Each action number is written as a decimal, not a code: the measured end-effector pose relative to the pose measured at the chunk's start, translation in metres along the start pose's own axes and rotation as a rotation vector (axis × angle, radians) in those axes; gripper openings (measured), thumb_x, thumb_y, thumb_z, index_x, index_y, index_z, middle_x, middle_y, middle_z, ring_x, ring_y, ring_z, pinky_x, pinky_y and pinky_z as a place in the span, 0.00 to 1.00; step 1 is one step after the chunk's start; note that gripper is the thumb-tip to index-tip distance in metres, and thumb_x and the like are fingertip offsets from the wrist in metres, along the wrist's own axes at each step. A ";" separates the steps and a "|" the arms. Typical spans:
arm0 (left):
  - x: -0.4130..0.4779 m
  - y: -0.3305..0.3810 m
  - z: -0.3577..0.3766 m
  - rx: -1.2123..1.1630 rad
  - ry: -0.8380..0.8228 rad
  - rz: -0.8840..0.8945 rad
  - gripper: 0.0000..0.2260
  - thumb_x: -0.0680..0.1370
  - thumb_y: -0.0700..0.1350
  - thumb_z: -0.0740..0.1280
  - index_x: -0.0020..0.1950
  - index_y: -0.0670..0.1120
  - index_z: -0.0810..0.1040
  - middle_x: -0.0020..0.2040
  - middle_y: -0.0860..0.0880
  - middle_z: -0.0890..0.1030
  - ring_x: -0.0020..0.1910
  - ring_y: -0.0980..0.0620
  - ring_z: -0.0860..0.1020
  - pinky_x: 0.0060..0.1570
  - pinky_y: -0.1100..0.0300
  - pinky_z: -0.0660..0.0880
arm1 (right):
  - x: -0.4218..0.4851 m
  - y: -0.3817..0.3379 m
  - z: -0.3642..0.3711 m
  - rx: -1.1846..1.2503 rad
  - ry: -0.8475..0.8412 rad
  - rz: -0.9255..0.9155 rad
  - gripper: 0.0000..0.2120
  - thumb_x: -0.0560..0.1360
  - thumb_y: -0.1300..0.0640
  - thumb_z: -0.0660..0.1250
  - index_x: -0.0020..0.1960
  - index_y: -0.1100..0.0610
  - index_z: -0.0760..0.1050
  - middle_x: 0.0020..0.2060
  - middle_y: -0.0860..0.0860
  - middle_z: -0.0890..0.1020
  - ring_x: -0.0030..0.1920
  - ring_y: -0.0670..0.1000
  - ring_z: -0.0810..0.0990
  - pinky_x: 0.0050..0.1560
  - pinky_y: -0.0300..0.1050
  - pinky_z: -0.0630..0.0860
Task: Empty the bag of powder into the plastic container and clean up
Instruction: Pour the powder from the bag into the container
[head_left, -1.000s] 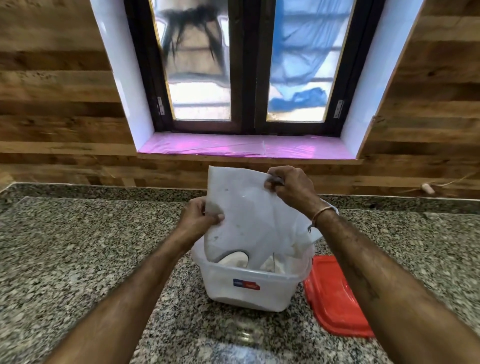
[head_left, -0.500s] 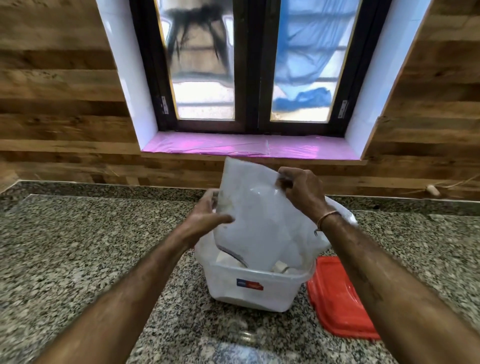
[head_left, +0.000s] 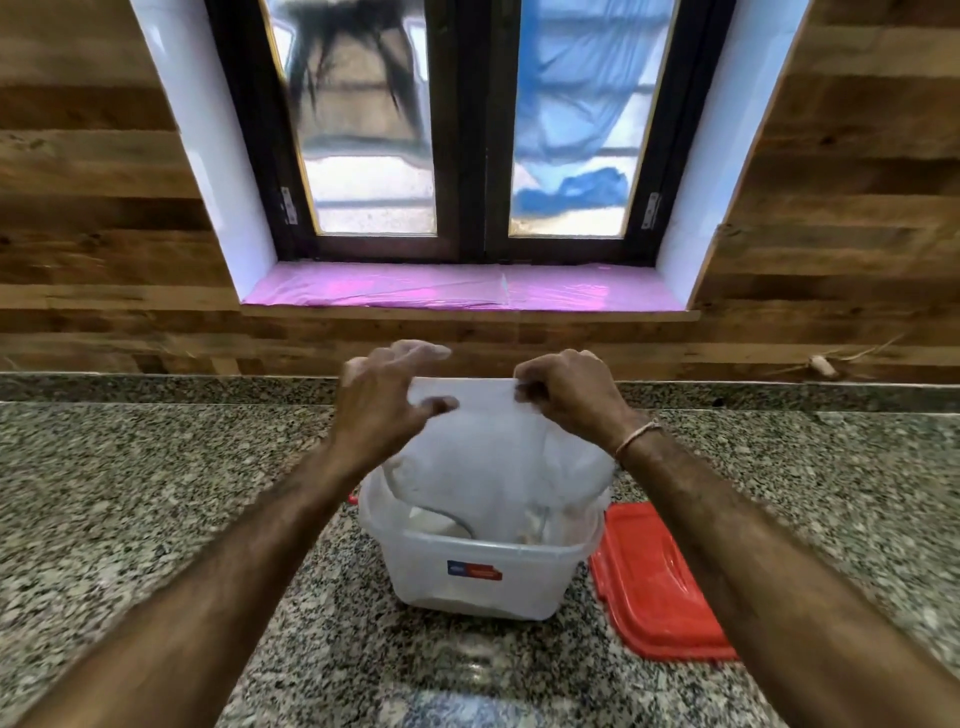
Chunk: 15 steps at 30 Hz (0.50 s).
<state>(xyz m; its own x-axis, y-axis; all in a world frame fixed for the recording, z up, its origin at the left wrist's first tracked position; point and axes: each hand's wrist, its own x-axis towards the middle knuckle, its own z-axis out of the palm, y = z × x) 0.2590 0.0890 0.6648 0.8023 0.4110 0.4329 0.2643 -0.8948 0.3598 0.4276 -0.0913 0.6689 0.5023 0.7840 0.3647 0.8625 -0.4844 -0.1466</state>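
Head view: bag (head_left: 493, 447) below right hand (head_left: 571, 397)

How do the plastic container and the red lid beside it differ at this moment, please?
The plastic container is translucent white; the red lid is opaque red. The container stands deep and open-topped, with the bag hanging into it; the lid lies flat. The container sits mid-view; the lid lies to its right. Both rest on the granite counter and have rounded corners.
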 end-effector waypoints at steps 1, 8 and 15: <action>0.004 0.008 0.002 0.004 -0.029 0.032 0.15 0.73 0.57 0.76 0.58 0.58 0.83 0.58 0.57 0.84 0.59 0.53 0.80 0.59 0.52 0.72 | 0.002 -0.004 0.000 0.038 0.010 -0.018 0.04 0.74 0.56 0.74 0.41 0.48 0.83 0.41 0.44 0.88 0.48 0.53 0.86 0.45 0.46 0.74; 0.019 0.005 0.008 -0.060 0.039 -0.133 0.13 0.78 0.51 0.70 0.33 0.53 0.77 0.43 0.47 0.86 0.48 0.42 0.83 0.38 0.58 0.63 | -0.011 -0.002 -0.016 -0.093 0.571 0.109 0.31 0.82 0.43 0.62 0.81 0.55 0.62 0.80 0.55 0.62 0.80 0.55 0.62 0.77 0.64 0.53; 0.018 0.025 0.020 -0.006 0.027 0.028 0.10 0.79 0.49 0.70 0.37 0.54 0.78 0.30 0.58 0.75 0.39 0.51 0.79 0.48 0.57 0.62 | -0.020 0.000 0.012 -0.091 -0.116 0.094 0.24 0.78 0.38 0.65 0.71 0.45 0.72 0.62 0.47 0.84 0.61 0.53 0.83 0.71 0.61 0.64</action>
<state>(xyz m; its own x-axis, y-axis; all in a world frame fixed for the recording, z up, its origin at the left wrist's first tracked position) 0.2908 0.0707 0.6648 0.7942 0.3908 0.4652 0.2392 -0.9049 0.3520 0.4184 -0.1019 0.6505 0.5886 0.7708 0.2438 0.8050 -0.5867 -0.0887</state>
